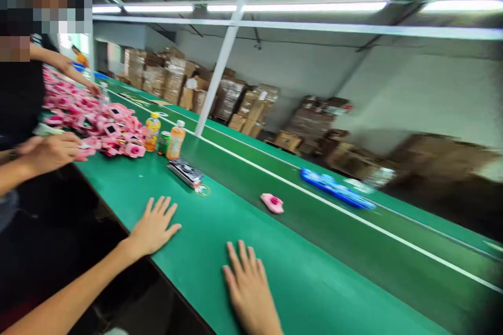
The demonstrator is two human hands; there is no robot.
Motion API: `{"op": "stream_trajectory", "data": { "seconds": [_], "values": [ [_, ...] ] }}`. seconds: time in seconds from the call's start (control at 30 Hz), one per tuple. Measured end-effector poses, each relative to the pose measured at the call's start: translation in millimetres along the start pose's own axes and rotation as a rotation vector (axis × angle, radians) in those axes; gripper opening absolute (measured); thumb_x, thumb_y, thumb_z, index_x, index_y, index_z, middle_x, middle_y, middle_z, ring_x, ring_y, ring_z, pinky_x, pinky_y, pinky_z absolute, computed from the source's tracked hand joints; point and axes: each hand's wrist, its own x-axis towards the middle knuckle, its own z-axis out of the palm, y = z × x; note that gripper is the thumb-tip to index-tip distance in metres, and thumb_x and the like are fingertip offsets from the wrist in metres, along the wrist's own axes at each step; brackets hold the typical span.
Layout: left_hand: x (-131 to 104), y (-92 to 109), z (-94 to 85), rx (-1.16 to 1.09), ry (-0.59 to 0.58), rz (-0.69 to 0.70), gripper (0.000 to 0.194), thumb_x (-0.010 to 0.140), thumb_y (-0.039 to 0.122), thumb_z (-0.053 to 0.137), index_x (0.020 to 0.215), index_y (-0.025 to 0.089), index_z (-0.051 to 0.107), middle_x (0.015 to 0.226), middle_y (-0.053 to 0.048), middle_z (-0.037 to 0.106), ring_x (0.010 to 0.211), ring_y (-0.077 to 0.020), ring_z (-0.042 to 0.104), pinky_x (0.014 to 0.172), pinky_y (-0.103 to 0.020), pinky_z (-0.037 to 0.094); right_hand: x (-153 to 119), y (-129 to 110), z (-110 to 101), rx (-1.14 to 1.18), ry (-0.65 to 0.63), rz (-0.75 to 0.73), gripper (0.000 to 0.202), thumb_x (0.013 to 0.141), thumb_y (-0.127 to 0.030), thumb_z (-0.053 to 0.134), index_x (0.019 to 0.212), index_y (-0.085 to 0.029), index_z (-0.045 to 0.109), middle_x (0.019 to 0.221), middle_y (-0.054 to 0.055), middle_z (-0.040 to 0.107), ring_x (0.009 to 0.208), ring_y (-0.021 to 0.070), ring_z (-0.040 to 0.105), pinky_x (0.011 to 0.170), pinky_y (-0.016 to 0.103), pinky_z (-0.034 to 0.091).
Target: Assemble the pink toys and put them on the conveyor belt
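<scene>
My left hand (155,227) lies flat near the front edge of the green table (204,256), fingers spread, holding nothing. Further right, my right hand (248,285) also rests palm down on the green surface with its fingers apart. Beyond both hands, a single pink plastic piece (272,202) with a darker pink round part sits on the belt. Nearest my left hand, a dark flat stack that may be phones or boxes (184,171) lies beside a roll of tape (202,190).
Two bottles, one yellow-capped (152,132) and one white-capped (176,140), flank a green can (164,143). A heap of pink pieces (113,128) lies at left, where co-workers' hands (55,152) work. Blue trays (336,188) sit across the belt; stacked cartons (251,110) stand behind.
</scene>
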Motion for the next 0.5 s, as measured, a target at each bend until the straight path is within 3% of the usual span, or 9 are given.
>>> {"op": "stream_trajectory", "data": {
  "seconds": [0.1, 0.17, 0.27, 0.37, 0.5],
  "values": [
    [2.4, -10.1, 13.4, 0.035, 0.033, 0.034, 0.061, 0.098, 0.049, 0.041, 0.149, 0.015, 0.049, 0.158, -0.018, 0.04, 0.149, -0.0375, 0.032, 0.121, -0.062, 0.016, -30.7, -34.6, -11.5, -0.02, -0.215, 0.006, 0.057, 0.101, -0.057, 0.034, 0.155, -0.041, 0.034, 0.164, -0.003, 0.027, 0.152, 0.0319, 0.024, 0.122, 0.059, 0.026],
    [3.1, -14.8, 18.1, 0.049, 0.053, 0.045, 0.061, 0.097, 0.047, 0.039, 0.148, 0.014, 0.05, 0.158, -0.018, 0.041, 0.149, -0.0377, 0.032, 0.12, -0.062, 0.016, -20.3, -35.4, -24.6, -0.042, -0.293, 0.095, 0.058, 0.101, -0.059, 0.033, 0.156, -0.042, 0.031, 0.165, -0.005, 0.022, 0.154, 0.0289, 0.02, 0.125, 0.054, 0.02],
    [2.9, -15.4, 14.1, 0.064, 0.041, 0.075, 0.06, 0.097, 0.042, 0.035, 0.147, 0.012, 0.051, 0.157, -0.019, 0.041, 0.149, -0.0377, 0.033, 0.12, -0.062, 0.017, 27.9, -2.6, -41.3, -0.147, -0.339, 0.395, 0.06, 0.103, -0.058, 0.03, 0.158, -0.036, 0.027, 0.167, -0.003, 0.018, 0.155, 0.0246, 0.015, 0.125, 0.047, 0.015],
    [4.7, -12.5, 9.9, 0.107, 0.009, 0.092, 0.058, 0.097, 0.037, 0.032, 0.144, 0.012, 0.055, 0.155, -0.018, 0.044, 0.147, -0.0375, 0.037, 0.119, -0.062, 0.02, 80.9, 37.9, -43.0, -0.153, -0.277, 0.641, 0.063, 0.104, -0.054, 0.023, 0.16, -0.026, 0.025, 0.168, 0.008, 0.019, 0.154, 0.0321, 0.017, 0.122, 0.054, 0.016],
    [11.2, -22.4, 23.8, 0.156, 0.071, 0.075, 0.06, 0.094, 0.041, 0.033, 0.142, 0.015, 0.057, 0.154, -0.016, 0.046, 0.146, -0.0348, 0.04, 0.119, -0.06, 0.023, 121.3, 59.8, -29.5, -0.073, -0.141, 0.758, 0.065, 0.104, -0.049, 0.024, 0.16, -0.016, 0.027, 0.167, 0.016, 0.02, 0.153, 0.039, 0.016, 0.121, 0.057, 0.01]
  ]
}}
